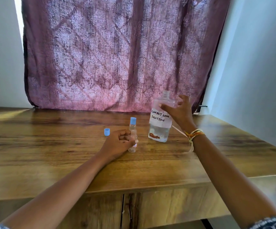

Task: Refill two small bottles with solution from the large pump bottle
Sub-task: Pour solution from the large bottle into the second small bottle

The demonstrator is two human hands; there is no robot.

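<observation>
The large clear bottle (158, 132), labelled "CONTACT LENS SOLUTION", stands on the table with its neck open and a little liquid at the bottom. My right hand (181, 113) wraps its upper part, with the thumb across the front and the fingers curled at its right side. My left hand (118, 143) grips a small clear bottle (132, 148) that stands on the table. Just behind it stands a second small bottle (132, 123) with a blue cap on. A loose blue cap (107, 131) sits to the left of my left hand.
The wooden table (51, 146) has its front edge close to me and a cabinet seam below. A thin white tube (177, 129) lies behind my right wrist. A patterned purple curtain (109, 55) hangs along the back, with white walls on both sides.
</observation>
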